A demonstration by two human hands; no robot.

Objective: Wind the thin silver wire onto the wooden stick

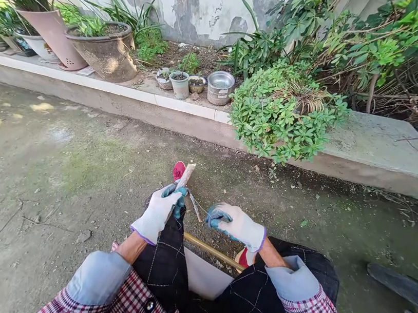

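My left hand (pixel 158 212), in a white glove with blue-green palm and fingers, is closed around a pale wooden stick (pixel 187 173) that points up and away from me. A thinner grey twig (pixel 195 206) slants down to the right from beside that hand. Between the hands stretches a thin string or wire (pixel 203 209). Its right end runs to my right hand (pixel 237 225), gloved the same way, with the fingers curled and pressed together on it. Both hands are above my knees.
A yellowish rod (pixel 213 252) crosses between my legs. Ahead, a low ledge (pixel 133 89) bears a large brown pot (pixel 106 54), a metal pot (pixel 219 88), a small white pot (pixel 179 86) and a leafy bush (pixel 280 115). A dark object (pixel 404 287) lies at the right.
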